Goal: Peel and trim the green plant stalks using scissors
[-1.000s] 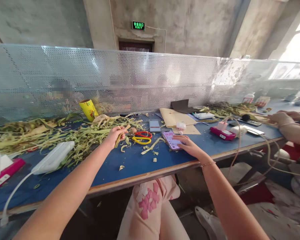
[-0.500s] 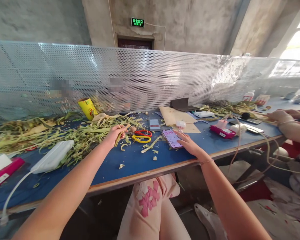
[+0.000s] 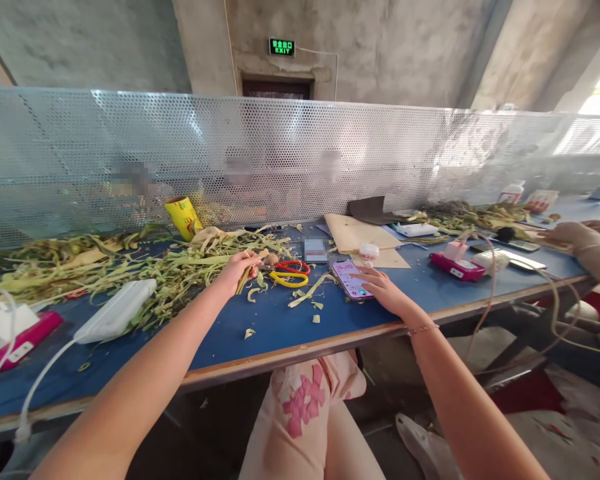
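My left hand (image 3: pixel 241 268) is closed round a small bundle of dry plant strips (image 3: pixel 242 283), just right of a heap of pale green dried leaves (image 3: pixel 175 280). Beside its fingers are a small round brown thing (image 3: pixel 273 259) and scissors (image 3: pixel 290 279) with one red and one yellow handle; their blades are hard to make out. Over on the right, my right hand (image 3: pixel 386 293) has its fingers stretched out over the lit screen of a phone (image 3: pixel 350 280) lying on the blue table (image 3: pixel 280 333). The fingertips seem to touch the screen.
A white power bank (image 3: pixel 116 312) with a cable and a magenta box (image 3: pixel 23 343) lie left. A yellow tube (image 3: pixel 183 219) stands before the perforated metal screen (image 3: pixel 280 160). Brown paper (image 3: pixel 357 232) and another magenta box (image 3: pixel 457 267) lie right, near another person's hands (image 3: pixel 575 237).
My right hand's fingers have shifted from the phone's edge further onto its screen. My left hand keeps hold of the strips. The whole view has shifted slightly.
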A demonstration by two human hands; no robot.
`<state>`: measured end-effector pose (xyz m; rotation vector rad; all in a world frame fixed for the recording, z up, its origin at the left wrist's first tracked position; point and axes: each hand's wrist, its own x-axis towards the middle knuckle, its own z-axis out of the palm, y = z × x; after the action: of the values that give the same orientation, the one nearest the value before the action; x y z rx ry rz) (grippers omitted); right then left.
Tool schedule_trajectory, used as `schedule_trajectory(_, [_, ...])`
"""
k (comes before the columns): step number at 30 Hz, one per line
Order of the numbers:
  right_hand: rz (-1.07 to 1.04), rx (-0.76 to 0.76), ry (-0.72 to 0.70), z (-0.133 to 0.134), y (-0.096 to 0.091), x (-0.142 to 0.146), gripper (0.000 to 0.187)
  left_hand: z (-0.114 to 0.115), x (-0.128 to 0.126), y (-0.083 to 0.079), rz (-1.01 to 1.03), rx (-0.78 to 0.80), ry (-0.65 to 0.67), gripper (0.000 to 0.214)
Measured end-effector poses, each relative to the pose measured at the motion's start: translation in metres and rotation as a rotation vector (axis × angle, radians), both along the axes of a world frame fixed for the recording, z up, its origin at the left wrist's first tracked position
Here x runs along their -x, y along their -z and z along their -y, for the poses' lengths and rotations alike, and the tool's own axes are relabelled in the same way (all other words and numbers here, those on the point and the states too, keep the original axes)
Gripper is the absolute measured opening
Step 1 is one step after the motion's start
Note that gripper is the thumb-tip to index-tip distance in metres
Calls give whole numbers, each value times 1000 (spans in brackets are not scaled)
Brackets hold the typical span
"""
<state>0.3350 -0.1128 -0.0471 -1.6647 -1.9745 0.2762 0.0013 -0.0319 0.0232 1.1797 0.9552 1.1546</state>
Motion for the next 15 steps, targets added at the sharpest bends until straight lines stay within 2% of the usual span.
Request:
schedule_trajectory(7, [-88,17,77,-2,-2,0,62,-3,2,3,1,15,16,15])
schedule_trajectory(15, [-85,-18,9,1,-2,-2,47,-3,3,5,0,-14,32,13])
